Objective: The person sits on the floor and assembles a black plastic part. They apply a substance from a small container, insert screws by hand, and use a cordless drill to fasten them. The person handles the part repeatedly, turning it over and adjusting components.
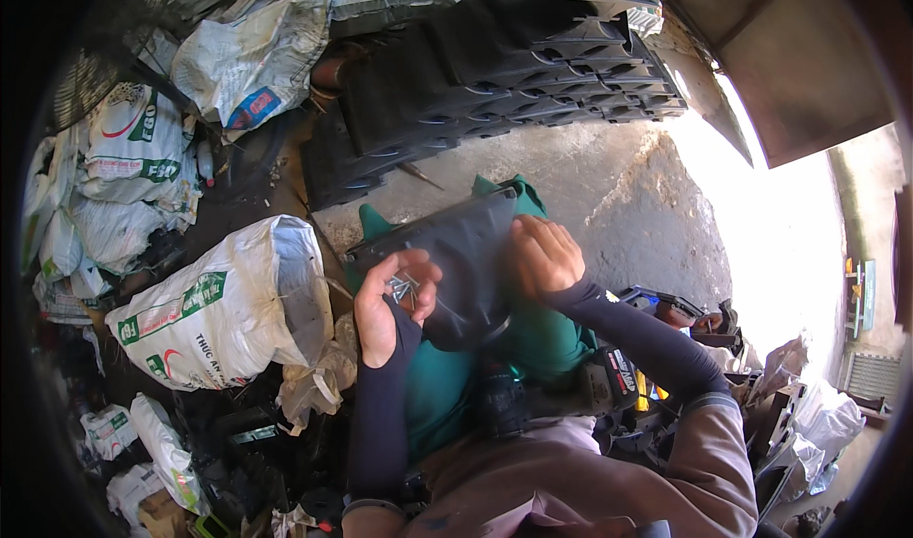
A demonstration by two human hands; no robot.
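Screws in left hand

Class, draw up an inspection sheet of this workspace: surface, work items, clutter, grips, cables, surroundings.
Surface: green-trousered lap; rough grey concrete floor beyond.
Work items: black moulded plastic panel across the lap; several silver metal screws.
Clutter: white woven sack with green print, lying open-mouthed at left; more sacks behind.
Grips: left hand cups the screws; right hand curls at the panel's right edge, any contents hidden.
Cables: nothing seen.
Surroundings: stacked black plastic mouldings ahead; bright light at right.
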